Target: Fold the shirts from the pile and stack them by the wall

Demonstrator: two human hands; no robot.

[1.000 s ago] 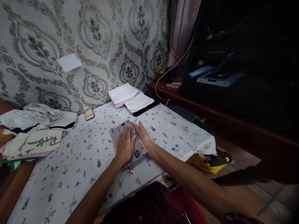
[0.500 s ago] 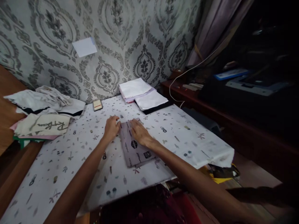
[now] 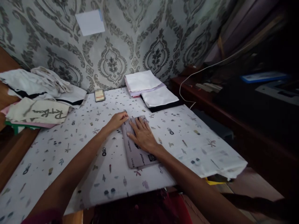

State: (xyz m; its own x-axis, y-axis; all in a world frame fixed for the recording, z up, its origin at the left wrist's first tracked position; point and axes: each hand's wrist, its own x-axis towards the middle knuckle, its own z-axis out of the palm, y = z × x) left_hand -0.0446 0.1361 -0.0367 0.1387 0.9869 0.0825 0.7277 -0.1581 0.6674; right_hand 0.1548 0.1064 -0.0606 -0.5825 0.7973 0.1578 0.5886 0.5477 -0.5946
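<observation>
A folded grey-purple cloth with dark print (image 3: 133, 155) lies flat on the patterned white sheet (image 3: 88, 168) that covers the table. My right hand (image 3: 143, 133) rests palm down on the cloth, its fingers spread and nothing held. At the cloth's far left corner is my left hand (image 3: 119, 120), with its fingers pinched together; whether they grip the cloth's edge is too small to make out.
Folded white cloths (image 3: 144, 81) lie at the back, another on a black one (image 3: 161, 107). Crumpled clothes (image 3: 35, 85) and a cream printed cloth (image 3: 37, 112) are piled at the left. A small pixelated item (image 3: 100, 95) sits near the wall. A white cable (image 3: 187, 81) hangs at the right.
My right hand has flattened and spread over the middle of the cloth. The fingers of my left hand have closed at the corner. The view has tilted downward.
</observation>
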